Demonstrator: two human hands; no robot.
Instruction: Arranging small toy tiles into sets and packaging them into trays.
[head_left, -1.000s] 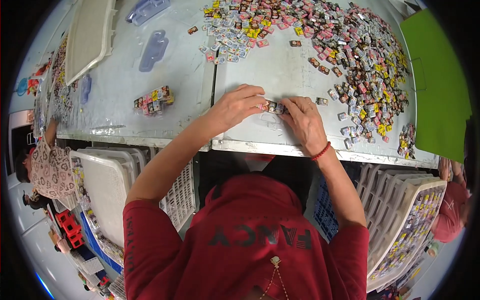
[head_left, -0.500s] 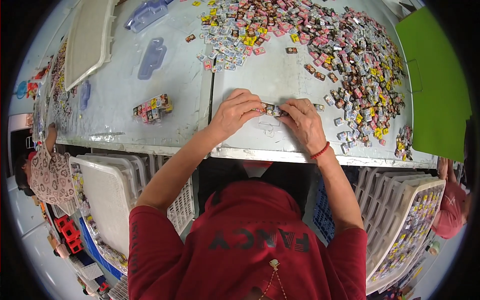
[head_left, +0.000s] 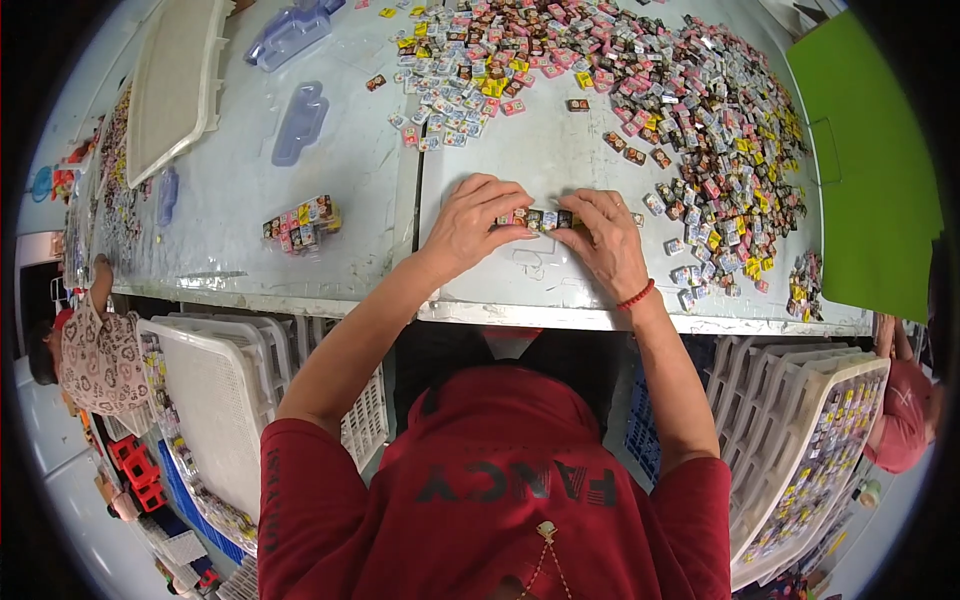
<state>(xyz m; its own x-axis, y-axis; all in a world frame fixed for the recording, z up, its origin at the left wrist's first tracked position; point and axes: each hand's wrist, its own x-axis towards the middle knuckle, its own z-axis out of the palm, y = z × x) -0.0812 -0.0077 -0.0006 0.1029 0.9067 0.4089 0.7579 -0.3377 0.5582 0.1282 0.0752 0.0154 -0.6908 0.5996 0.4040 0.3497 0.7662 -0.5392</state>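
Between my hands, on the pale tabletop (head_left: 500,283), lies a short row of small printed packs (head_left: 541,220) in dark, pink and white. My left hand (head_left: 478,220) is closed on the row's left end, thumb along its near side. Its right end is pinched by my right hand (head_left: 607,237), which has a red bead bracelet at the wrist. Fingers cover both ends of the row. Just beyond my right fingers one loose pack (head_left: 638,219) partly shows. To the left sits a clear-wrapped bundle of similar packs (head_left: 302,224).
A large heap of loose packs (head_left: 700,130) spreads over the far and right table. Purple plastic trays (head_left: 300,123) and a white crate (head_left: 178,85) lie left. Stacked white crates (head_left: 790,440) stand below the table edge. Other people (head_left: 100,360) work at both sides.
Both hands have shifted slightly, and more of the row shows between them. My left fingers have slid a little along it. The bundle and the heap stay as they were.
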